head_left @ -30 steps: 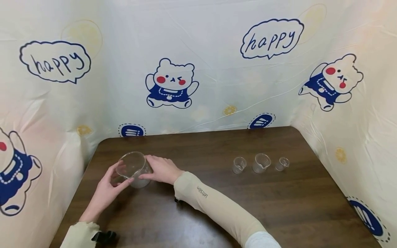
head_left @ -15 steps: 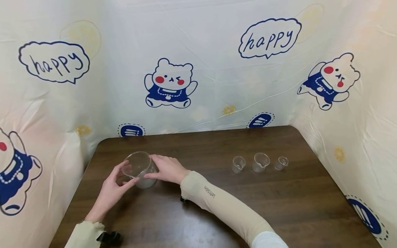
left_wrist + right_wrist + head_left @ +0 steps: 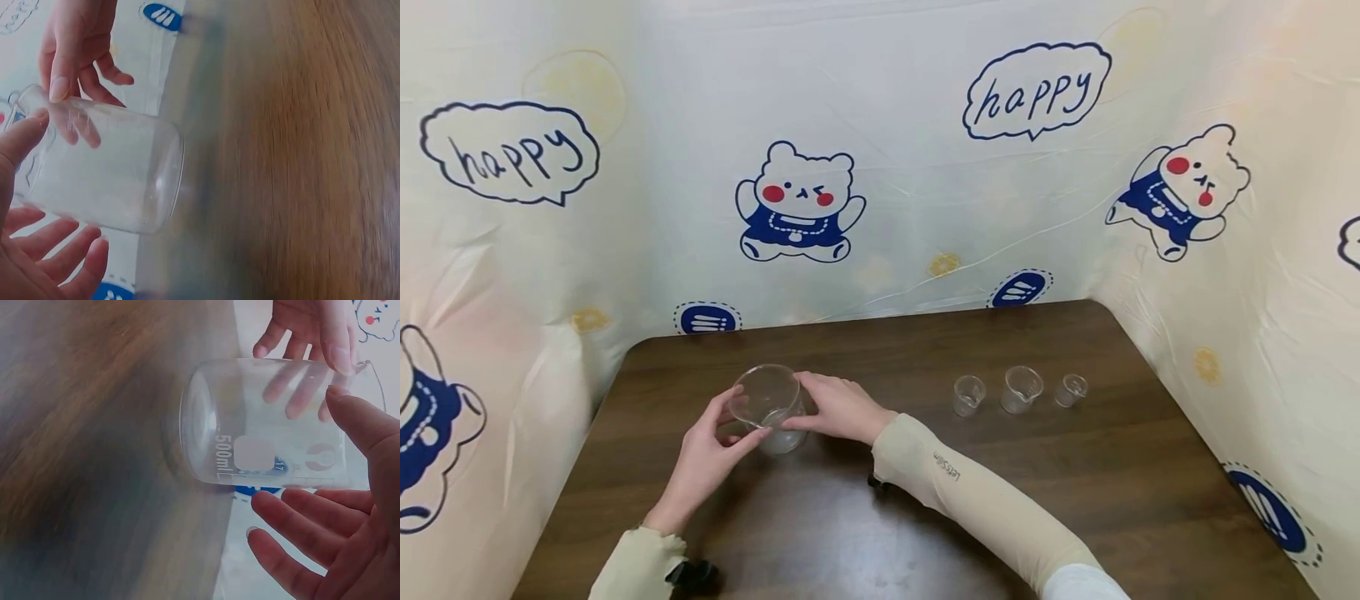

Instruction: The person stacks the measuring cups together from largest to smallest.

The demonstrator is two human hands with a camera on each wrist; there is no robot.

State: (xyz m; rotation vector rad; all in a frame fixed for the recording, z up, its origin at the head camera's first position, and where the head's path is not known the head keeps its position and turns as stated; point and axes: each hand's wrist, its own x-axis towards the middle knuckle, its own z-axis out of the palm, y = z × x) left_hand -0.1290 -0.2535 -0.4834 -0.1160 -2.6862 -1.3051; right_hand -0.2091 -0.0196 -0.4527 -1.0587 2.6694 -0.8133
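Note:
A large clear glass beaker (image 3: pixel 781 419) stands upright over the left half of the table, held between both hands. My left hand (image 3: pixel 706 450) grips its left side near the rim, thumb in front and fingers behind. From the opposite side my right hand (image 3: pixel 842 407) holds it the same way, thumb close to the other thumb. White "500ml" print shows on the beaker (image 3: pixel 262 431) in the right wrist view. Nothing is visible inside the glass. Whether its base touches the table or hovers just above, I cannot tell.
Three smaller beakers stand in a row at the right of the brown table (image 3: pixel 880 500): a small one (image 3: pixel 969 397), a medium one (image 3: pixel 1022 392) and the smallest (image 3: pixel 1071 391). A printed curtain (image 3: pixel 895 167) hangs close behind the table and along both sides.
Both hands have moved right across the table with the beaker between them, their hold unchanged. The three smaller beakers stay in place; the head view has turned slightly right.

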